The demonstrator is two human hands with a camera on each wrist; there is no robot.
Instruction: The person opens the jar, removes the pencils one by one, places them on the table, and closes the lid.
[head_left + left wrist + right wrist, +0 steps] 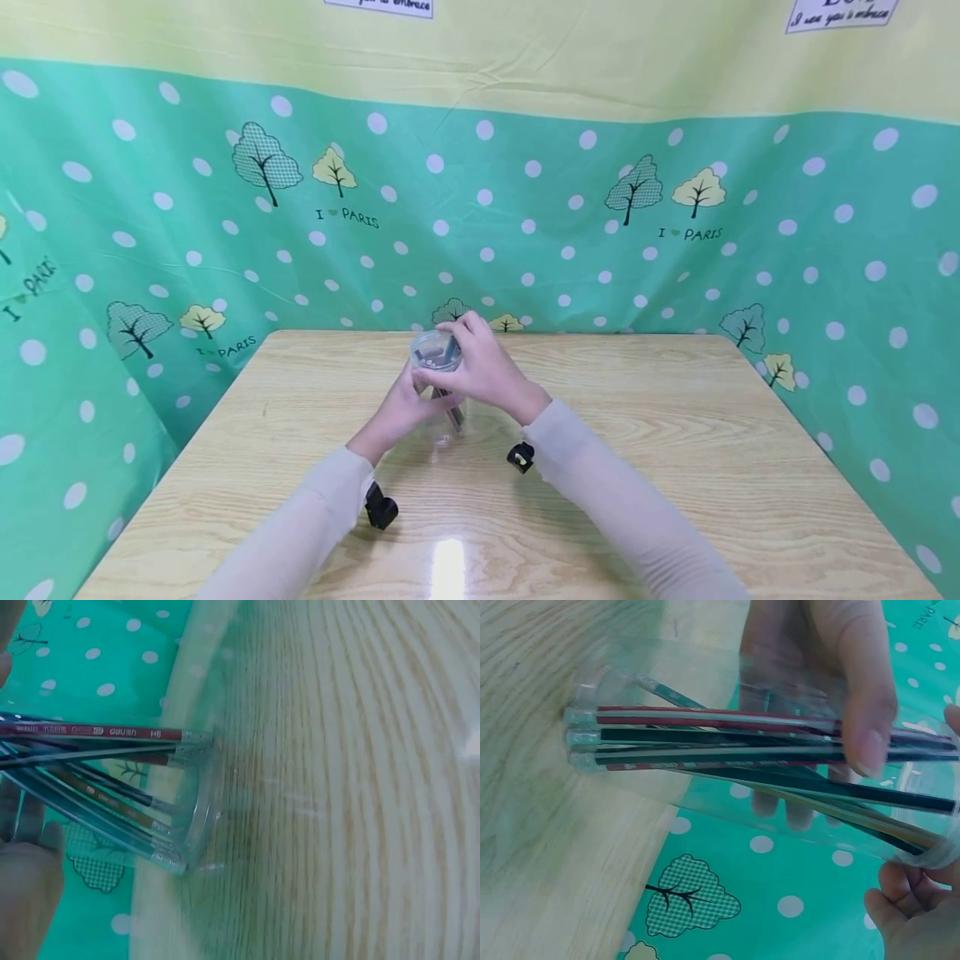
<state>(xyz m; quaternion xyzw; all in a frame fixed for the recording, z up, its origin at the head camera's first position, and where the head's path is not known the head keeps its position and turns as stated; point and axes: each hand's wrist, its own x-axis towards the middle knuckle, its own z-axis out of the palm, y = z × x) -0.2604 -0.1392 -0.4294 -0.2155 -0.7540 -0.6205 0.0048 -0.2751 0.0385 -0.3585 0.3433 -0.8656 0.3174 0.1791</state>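
Note:
A clear plastic jar (697, 793) holds several pencils (720, 720), some dark red, some dark green or black, one yellowish. In the left wrist view their ends (176, 736) lie against the jar's base. My left hand (405, 408) grips the jar round its side, the thumb across it in the right wrist view. My right hand (483, 362) holds the round clear top rim (435, 337), fingers on the far side and thumb on the near side. Whether that rim is a separate lid, or whether the base touches the table, I cannot tell.
The jar is above the middle back of a light wooden table (675, 433). A green polka-dot cloth (525, 225) hangs behind and along the sides. Black wrist mounts (381, 508) sit on both sleeves.

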